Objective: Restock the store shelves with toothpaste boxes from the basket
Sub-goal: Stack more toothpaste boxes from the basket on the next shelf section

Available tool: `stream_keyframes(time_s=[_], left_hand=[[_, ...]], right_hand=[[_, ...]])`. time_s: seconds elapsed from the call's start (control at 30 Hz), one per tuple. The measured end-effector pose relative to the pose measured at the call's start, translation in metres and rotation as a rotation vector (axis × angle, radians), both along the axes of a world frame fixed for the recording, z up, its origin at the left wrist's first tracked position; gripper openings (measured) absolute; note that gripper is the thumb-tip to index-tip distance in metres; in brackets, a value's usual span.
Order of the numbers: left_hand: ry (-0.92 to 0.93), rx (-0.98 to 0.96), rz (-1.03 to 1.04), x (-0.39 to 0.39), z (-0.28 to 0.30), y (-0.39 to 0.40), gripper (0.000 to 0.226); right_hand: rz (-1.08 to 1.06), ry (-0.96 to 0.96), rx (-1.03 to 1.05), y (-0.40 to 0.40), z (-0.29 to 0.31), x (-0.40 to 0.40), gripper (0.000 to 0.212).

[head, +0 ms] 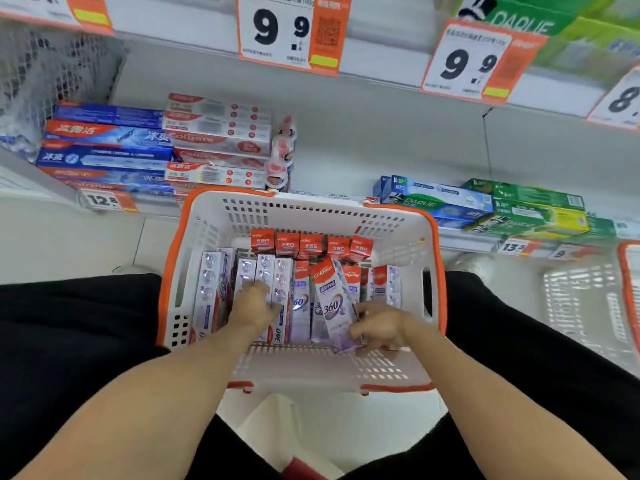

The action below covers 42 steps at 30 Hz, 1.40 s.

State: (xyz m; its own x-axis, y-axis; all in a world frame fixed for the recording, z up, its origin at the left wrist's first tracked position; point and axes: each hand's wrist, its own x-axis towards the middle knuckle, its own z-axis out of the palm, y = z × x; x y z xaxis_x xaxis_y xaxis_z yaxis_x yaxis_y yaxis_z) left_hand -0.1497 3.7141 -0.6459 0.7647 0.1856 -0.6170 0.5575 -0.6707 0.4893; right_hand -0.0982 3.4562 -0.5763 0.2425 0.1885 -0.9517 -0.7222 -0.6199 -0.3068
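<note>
Inside the basket [398, 237], our right hand [377, 329] curls its fingers around the near end of a tilted purple toothpaste box [334, 303]; our left hand [254, 301] rests, fingers bent, on packed boxes [277, 271] below the shelf [346, 157].

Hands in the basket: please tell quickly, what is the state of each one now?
Left hand: fingers curled onto the silver toothpaste boxes; a real grip cannot be told.
Right hand: holds the tilted purple Colgate 360 box by its lower end.

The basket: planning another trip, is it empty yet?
Not empty: the basket still holds rows of toothpaste boxes.
</note>
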Motion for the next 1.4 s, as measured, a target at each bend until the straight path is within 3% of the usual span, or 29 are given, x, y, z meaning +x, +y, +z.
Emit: stream_keyframes(time_s=[0.07,0.2,0.3,0.5,0.57,0.67,0.73,0.8,0.9,1.03,1.13,1.23,1.4], left_hand=[[-0.003,-0.035,0.012,0.003,0.001,-0.012,0.047],[-0.011,-0.03,0.023,0.008,0.002,-0.034,0.051],[-0.007,0.0,0.09,0.011,0.003,-0.051,0.051],[0.018,0.064,0.14,0.006,0.008,-0.071,0.073],[0.098,0.066,0.135,0.003,0.004,-0.072,0.069],[0.162,0.029,0.169,0.001,-0.002,-0.069,0.047],[0.184,-0.085,0.191,0.001,-0.007,-0.063,0.032],[0.25,-0.3,0.208,0.002,-0.005,-0.054,0.021],[0.446,-0.665,0.272,0.007,0.017,-0.042,0.028],[0.51,-1.015,0.39,0.014,0.052,-0.04,0.03],[0.432,-1.093,0.417,0.02,0.08,-0.043,0.037],[0.325,-1.1,0.433,0.028,0.111,-0.044,0.055],[0.127,-0.986,0.397,0.041,0.177,-0.027,0.041]], right_hand=[[0.038,-0.014,0.017,-0.019,0.011,0.005,0.071],[0.053,-0.115,0.016,-0.046,0.028,0.005,0.047],[0.005,-0.135,-0.007,-0.055,0.027,-0.006,0.047],[-0.063,-0.143,-0.056,-0.048,0.019,-0.027,0.047],[-0.07,-0.134,-0.055,-0.05,0.016,-0.027,0.046],[-0.083,-0.131,-0.068,-0.051,0.015,-0.024,0.046],[-0.088,-0.141,-0.069,-0.052,0.016,-0.019,0.05],[-0.085,-0.145,-0.056,-0.053,0.019,-0.011,0.04],[-0.029,-0.08,-0.013,-0.051,0.03,0.005,0.037],[0.03,-0.028,0.048,-0.038,0.046,0.013,0.058],[0.056,-0.091,0.084,-0.026,0.061,0.014,0.071],[0.082,-0.171,0.173,-0.014,0.09,0.02,0.052],[0.133,-0.295,0.337,0.007,0.149,0.031,0.06]])
